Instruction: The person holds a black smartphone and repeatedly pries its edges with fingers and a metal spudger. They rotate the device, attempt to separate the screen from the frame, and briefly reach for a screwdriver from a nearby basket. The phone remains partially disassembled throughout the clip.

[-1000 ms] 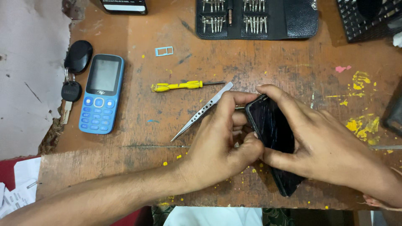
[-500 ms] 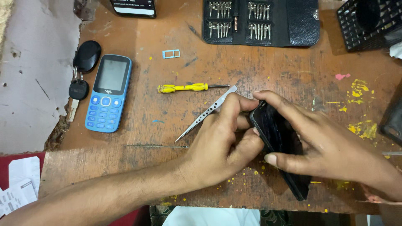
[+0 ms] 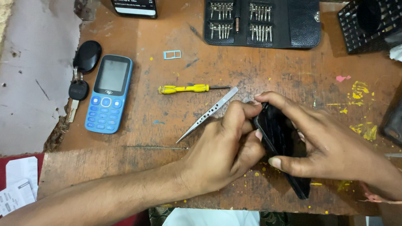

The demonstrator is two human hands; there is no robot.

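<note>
A black smartphone [image 3: 280,138] is tilted on its edge above the wooden table [image 3: 251,67], clasped by both hands. My right hand [image 3: 331,142] wraps it from the right, with fingers over its top end and thumb beneath. My left hand [image 3: 226,150] presses its thumb and forefinger against the phone's left edge. Silver tweezers [image 3: 207,115] lie on the table just left of my left hand, their upper end close to its knuckles. A yellow-handled screwdriver [image 3: 188,88] lies above them.
A blue keypad phone [image 3: 108,94] lies at the left beside a black key fob with keys [image 3: 83,62]. A small blue card tray [image 3: 172,55] sits above centre. A black case of screwdriver bits [image 3: 261,23] lies open at the top. A black mesh basket [image 3: 368,25] stands top right.
Both hands and the black phone have stayed in nearly the same grip. The phone is tipped a little more upright and the view has shifted slightly.
</note>
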